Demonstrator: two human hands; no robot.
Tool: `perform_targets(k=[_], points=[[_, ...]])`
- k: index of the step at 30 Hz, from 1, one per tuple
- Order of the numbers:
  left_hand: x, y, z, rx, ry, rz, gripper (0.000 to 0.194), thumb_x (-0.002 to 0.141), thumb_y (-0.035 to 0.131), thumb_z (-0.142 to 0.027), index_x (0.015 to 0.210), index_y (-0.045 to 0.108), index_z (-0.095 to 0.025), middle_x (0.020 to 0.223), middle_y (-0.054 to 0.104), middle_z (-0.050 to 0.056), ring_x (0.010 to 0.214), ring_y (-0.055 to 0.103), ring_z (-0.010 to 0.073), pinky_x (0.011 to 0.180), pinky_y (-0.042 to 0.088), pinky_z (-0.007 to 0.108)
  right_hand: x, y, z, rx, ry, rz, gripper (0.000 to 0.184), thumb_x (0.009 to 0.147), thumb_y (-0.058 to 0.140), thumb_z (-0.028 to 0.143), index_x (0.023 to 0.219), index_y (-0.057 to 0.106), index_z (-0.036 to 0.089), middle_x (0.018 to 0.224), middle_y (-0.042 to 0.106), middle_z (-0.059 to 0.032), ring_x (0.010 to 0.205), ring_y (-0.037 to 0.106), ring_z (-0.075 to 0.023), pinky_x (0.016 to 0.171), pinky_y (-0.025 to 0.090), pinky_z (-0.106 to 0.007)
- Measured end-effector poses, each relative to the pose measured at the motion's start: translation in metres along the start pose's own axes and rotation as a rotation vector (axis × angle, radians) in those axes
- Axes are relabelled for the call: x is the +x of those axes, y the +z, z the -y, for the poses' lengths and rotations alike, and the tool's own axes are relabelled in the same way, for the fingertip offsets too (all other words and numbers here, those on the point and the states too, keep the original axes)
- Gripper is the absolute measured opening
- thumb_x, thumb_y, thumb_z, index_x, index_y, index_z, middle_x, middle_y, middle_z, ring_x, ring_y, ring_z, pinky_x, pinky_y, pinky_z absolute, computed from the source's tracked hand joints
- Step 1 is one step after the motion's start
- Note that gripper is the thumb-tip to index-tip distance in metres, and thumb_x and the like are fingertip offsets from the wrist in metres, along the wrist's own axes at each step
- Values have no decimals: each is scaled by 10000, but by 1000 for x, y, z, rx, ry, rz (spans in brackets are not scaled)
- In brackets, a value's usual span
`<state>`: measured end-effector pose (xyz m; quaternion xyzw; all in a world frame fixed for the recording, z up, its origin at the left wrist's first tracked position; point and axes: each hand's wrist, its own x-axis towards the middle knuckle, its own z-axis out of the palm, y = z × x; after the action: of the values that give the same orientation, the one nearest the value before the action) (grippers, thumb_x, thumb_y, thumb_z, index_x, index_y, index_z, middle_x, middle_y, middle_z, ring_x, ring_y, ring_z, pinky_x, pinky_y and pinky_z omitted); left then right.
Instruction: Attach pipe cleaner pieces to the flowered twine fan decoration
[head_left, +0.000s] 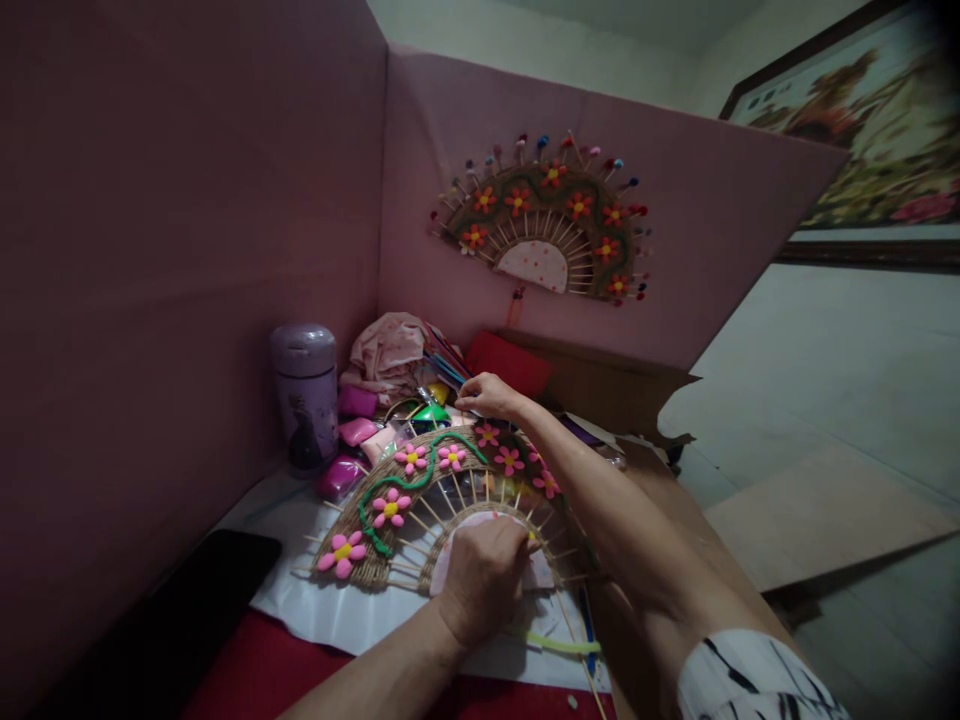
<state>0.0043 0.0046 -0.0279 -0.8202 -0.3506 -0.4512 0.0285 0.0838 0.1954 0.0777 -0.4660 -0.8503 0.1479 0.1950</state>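
Observation:
A fan-shaped craft piece (420,500) of woven twine and wooden sticks lies on white paper (330,610), decorated with pink flowers and a green cord. My left hand (486,572) rests on its pale centre, fingers curled and pressing it down. My right hand (489,396) reaches past the fan's far edge into a pile of craft supplies (409,395), fingers pinched together on something too small to name.
A purple flask (305,392) stands at the back left by the pink partition (187,250). A finished fan with red flowers (551,220) hangs on the partition. A black phone (202,600) lies front left. An open cardboard box (607,385) sits behind.

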Motion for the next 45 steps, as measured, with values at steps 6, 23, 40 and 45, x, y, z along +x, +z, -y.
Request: perform_targets(k=[6, 23, 40, 45], points=[[2, -4, -2, -11, 1, -1, 223, 863, 437, -179, 656, 520, -175, 577, 564, 15, 548, 524, 147, 521, 324, 281, 0, 0, 2, -6, -11, 8, 130, 699, 628, 216, 682, 718, 125, 591, 629, 12, 594, 537, -90, 547, 350, -174], [6, -9, 6, -305, -106, -48, 167, 866, 466, -228, 814, 610, -160, 722, 623, 51, 690, 576, 150, 652, 444, 274, -200, -86, -20, -238, 205, -264, 253, 825, 516, 322, 845, 726, 183, 863, 714, -60, 788, 636, -189, 699, 459, -271], [30, -25, -1, -1484, -945, -27, 217, 647, 715, -197, 821, 612, -118, 635, 640, 31, 507, 557, 89, 446, 426, 168, -358, -15, -44, -473, 610, -117, 600, 695, 485, 132, 1292, 433, 133, 1179, 557, -135, 1068, 493, -253, 854, 349, -317], [33, -33, 4, -1725, -1091, 91, 96, 697, 655, -82, 744, 573, -98, 643, 615, 35, 482, 539, 52, 430, 425, 122, -362, -11, -45, -399, 674, -250, 437, 736, 461, 129, 1171, 502, 150, 1121, 580, -127, 995, 530, -245, 803, 357, -318]])
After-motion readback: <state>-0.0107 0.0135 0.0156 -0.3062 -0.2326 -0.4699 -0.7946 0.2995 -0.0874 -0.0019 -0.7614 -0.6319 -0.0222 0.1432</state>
